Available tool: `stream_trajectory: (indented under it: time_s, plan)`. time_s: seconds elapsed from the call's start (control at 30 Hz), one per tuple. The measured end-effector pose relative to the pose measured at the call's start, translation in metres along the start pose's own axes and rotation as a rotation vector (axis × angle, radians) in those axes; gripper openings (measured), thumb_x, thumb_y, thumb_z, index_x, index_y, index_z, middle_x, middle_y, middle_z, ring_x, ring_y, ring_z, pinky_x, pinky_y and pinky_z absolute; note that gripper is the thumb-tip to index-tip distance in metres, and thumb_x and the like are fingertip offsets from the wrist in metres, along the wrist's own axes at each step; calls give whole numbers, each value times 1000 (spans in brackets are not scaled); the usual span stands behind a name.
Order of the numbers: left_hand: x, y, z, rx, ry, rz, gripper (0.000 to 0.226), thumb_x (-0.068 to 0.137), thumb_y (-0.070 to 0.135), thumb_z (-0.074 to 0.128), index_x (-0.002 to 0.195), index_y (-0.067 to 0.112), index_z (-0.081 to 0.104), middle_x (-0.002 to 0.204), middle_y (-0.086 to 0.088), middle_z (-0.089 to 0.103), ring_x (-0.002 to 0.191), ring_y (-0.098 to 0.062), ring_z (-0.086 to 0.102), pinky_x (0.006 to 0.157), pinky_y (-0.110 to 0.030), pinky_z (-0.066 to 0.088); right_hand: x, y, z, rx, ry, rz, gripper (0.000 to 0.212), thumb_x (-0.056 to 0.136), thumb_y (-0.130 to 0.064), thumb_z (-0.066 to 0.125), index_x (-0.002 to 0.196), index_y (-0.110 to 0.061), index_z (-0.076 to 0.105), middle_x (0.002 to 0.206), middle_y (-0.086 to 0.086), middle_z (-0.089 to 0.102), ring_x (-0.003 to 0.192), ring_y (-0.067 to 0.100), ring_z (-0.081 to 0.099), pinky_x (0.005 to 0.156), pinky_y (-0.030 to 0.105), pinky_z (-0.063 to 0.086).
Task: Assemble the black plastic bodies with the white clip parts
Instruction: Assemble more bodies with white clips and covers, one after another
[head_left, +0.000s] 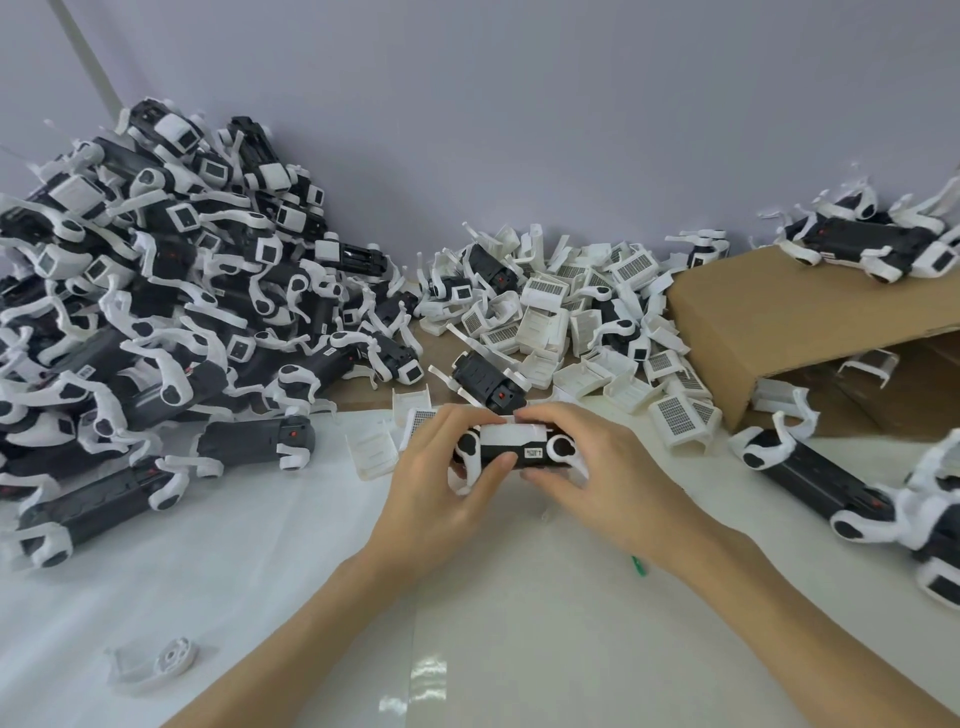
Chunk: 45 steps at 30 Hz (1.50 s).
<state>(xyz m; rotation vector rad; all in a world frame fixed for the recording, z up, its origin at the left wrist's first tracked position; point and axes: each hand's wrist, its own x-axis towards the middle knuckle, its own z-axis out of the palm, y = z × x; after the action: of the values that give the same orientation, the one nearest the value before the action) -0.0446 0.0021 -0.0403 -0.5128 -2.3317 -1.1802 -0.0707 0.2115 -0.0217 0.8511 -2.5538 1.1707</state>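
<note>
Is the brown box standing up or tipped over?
Tipped over. The cardboard box lies on its side, its opening facing the table, with white clip parts visible inside.

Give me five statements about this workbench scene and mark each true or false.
1. Both hands hold one black body. True.
2. The left hand rests idle on the table. False: its grip is on the body, as is the right hand.
3. The big pile lies on the person's left. True.
4. The cardboard box stands on the left. False: it is on the right.
5. Loose white clips lie beyond the hands. True.
</note>
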Motion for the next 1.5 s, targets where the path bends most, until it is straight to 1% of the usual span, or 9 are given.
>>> stream_trajectory:
  time_s: [0.27, 0.43, 0.53, 0.7, 0.8, 1.1, 1.3, 1.4, 1.5]
  plan:
    - [6, -2, -2, 78, 26, 157, 31, 99, 28, 73, 126, 14, 69, 127, 7, 63, 118, -22, 60, 101, -38, 47, -2, -4, 1, -187, 98, -69, 36, 92, -27, 80, 123, -23, 63, 116, -13, 65, 101, 19, 62, 87, 40, 51]
    - [10, -6, -8, 78, -29, 342, 30, 98, 19, 75, 128, 19, 71, 146, -8, 40, 139, -18, 47, 111, -29, 44, 2, -9, -19, 516, -222, 139, 38, 101, -37, 60, 138, -31, 56, 130, -12, 66, 126, 6, 60, 104, 22, 46]
    - [8, -8, -10, 185, -42, 438, 34, 100, 23, 73, 133, 25, 66, 153, -6, 38, 138, -13, 46, 109, -25, 46, 3, -4, -25, 354, -204, 120, 23, 109, -31, 53, 125, -29, 69, 109, -11, 73, 108, 10, 65, 97, 31, 48]
    - [2, -1, -3, 21, 29, 124, 71, 93, 48, 75, 150, 26, 40, 146, 0, 40, 141, -23, 45, 117, -34, 41, 2, -3, -19, 197, 48, 53, 27, 93, -23, 78, 119, -27, 72, 112, -16, 70, 112, 7, 61, 103, 28, 45]
    - [5, 5, -2, -144, 46, -89, 54, 94, 46, 73, 139, 34, 47, 129, 19, 56, 128, -15, 56, 104, -24, 46, 1, -9, -9, 60, 100, -76, 35, 86, -25, 85, 118, -23, 72, 113, -17, 68, 113, 7, 59, 103, 29, 41]
    - [7, 5, -3, -238, 5, -79, 35, 97, 29, 72, 130, 23, 63, 116, 15, 71, 115, -18, 68, 96, -29, 53, 1, -3, -4, -96, 107, -102, 24, 98, -28, 72, 121, -22, 73, 112, -12, 70, 113, 2, 54, 112, 41, 32]
    - [10, 7, -15, 85, -41, 82, 52, 87, 59, 76, 130, 30, 64, 129, 17, 59, 127, -9, 55, 107, -31, 42, 1, -8, -10, 319, -14, 87, 19, 104, -20, 63, 119, -25, 73, 105, -3, 71, 103, 17, 65, 86, 36, 57]
    - [12, 5, -22, -85, -187, 25, 63, 77, 46, 93, 130, 26, 66, 134, 8, 63, 131, -20, 59, 110, -32, 46, 1, -11, -13, 567, -56, 206, 19, 107, -18, 55, 120, -24, 69, 105, 17, 69, 103, 37, 67, 78, 33, 55]
    - [10, 6, -22, -241, -143, -111, 59, 69, 43, 97, 119, 29, 70, 114, 5, 76, 112, -24, 70, 97, -39, 56, 1, -11, -9, 623, -57, 245, 19, 109, -19, 51, 121, -19, 65, 107, 36, 65, 94, 50, 64, 82, 38, 49]
